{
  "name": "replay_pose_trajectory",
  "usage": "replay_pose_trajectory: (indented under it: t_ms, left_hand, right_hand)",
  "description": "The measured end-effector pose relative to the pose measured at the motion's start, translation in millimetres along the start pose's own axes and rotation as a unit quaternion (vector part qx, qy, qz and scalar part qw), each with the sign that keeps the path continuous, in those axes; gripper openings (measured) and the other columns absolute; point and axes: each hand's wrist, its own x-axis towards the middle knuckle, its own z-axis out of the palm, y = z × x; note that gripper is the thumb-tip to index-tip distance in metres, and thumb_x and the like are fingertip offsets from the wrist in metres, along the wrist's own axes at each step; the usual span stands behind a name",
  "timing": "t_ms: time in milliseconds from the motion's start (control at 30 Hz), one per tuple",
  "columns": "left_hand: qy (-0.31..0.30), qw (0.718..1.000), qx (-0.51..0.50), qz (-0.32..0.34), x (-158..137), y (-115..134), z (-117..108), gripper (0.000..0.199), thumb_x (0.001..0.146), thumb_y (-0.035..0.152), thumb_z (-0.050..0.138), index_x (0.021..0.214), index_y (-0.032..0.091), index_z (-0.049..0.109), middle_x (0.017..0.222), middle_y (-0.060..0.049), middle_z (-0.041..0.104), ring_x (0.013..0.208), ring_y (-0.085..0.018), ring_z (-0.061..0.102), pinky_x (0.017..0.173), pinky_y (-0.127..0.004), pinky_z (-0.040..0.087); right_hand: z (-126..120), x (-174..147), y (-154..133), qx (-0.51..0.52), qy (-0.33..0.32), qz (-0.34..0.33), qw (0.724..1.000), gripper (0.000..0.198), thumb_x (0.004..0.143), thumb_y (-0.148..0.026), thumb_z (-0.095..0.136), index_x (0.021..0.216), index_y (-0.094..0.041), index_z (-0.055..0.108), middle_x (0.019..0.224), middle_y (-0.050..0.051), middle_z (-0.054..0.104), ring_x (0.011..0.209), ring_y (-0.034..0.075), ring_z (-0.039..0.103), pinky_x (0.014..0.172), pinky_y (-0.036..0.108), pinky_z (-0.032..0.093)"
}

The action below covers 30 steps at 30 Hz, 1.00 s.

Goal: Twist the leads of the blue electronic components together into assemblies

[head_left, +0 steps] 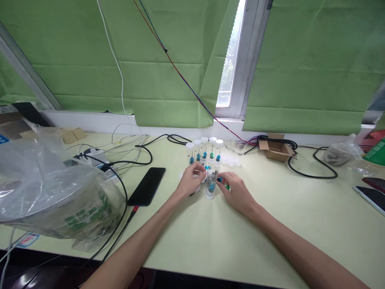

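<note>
A clear vial [209, 193] stands upright on the table between my two hands, with a small blue piece [212, 187] inside it. My left hand [192, 178] pinches a white cap [208, 172] to the left of the vial's mouth. My right hand [236, 189] has its fingers closed against the vial's upper right side, where a small greyish part shows at the rim. Small blue and green pieces lie behind the right fingers, partly hidden. Just beyond, several capped vials [212, 152] stand in a group, holding blue or green pieces with thin stems.
Loose white caps [231, 161] lie right of the capped vials, before empty clear vials [240, 147]. A black phone [147, 186] lies left, near a large plastic-bagged tub [60, 192]. Cables and an open cardboard box [277, 150] line the back edge. Another phone [371, 198] is far right.
</note>
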Motion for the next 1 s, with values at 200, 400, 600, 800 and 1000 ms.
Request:
replay_pose_trajectory:
  t_ms: [200, 400, 600, 800, 1000]
  left_hand:
    - [-0.034, 0.994, -0.097, -0.032, -4.7, 7.4, 3.7, 0.024, 0.073, 0.038, 0.069, 0.081, 0.018, 0.059, 0.082, -0.003, 0.057, 0.071, -0.014, 0.056, 0.058, -0.024, 0.049]
    - [-0.051, 0.991, -0.116, -0.031, -4.8, 3.2, 6.0, 0.022, 0.074, 0.036, 0.069, 0.08, 0.018, 0.058, 0.083, -0.001, 0.057, 0.069, -0.012, 0.055, 0.058, -0.024, 0.047]
    - [-0.07, 0.99, -0.122, -0.024, -5.1, -4.0, 8.8, 0.021, 0.078, 0.036, 0.068, 0.082, 0.019, 0.057, 0.083, 0.0, 0.056, 0.068, -0.01, 0.053, 0.06, -0.023, 0.046]
    - [-0.075, 0.988, -0.129, -0.032, -5.1, -5.8, 8.5, 0.022, 0.078, 0.037, 0.069, 0.084, 0.019, 0.057, 0.083, 0.001, 0.055, 0.066, -0.01, 0.053, 0.06, -0.023, 0.044]
    - [-0.072, 0.989, -0.129, -0.03, -4.2, -7.5, 8.5, 0.024, 0.079, 0.038, 0.07, 0.084, 0.019, 0.057, 0.081, 0.001, 0.055, 0.065, -0.01, 0.052, 0.061, -0.024, 0.044]
  right_hand:
    - [-1.2, -0.1, -3.0, 0.034, -0.007, -0.049, 0.998, 0.012, 0.093, -0.016, 0.051, 0.093, -0.02, 0.063, 0.096, 0.008, 0.062, 0.093, 0.022, 0.056, 0.085, 0.037, 0.046]
    - [0.2, -1.1, -0.8, 0.063, -0.026, -0.069, 0.995, 0.016, 0.093, -0.016, 0.052, 0.102, -0.022, 0.064, 0.11, 0.008, 0.063, 0.105, 0.023, 0.056, 0.092, 0.039, 0.047]
    - [1.6, -1.4, 1.3, 0.064, -0.032, -0.088, 0.994, 0.027, 0.093, -0.013, 0.051, 0.112, -0.026, 0.065, 0.119, 0.008, 0.062, 0.113, 0.024, 0.055, 0.097, 0.043, 0.046]
    - [0.5, -1.3, -0.4, 0.059, -0.051, -0.107, 0.991, 0.038, 0.093, -0.009, 0.05, 0.123, -0.029, 0.062, 0.127, 0.006, 0.061, 0.119, 0.024, 0.052, 0.1, 0.043, 0.044]
    - [-1.5, -1.1, -2.2, 0.054, -0.068, -0.119, 0.989, 0.047, 0.093, -0.006, 0.047, 0.131, -0.031, 0.057, 0.133, 0.005, 0.059, 0.12, 0.024, 0.051, 0.1, 0.043, 0.046]
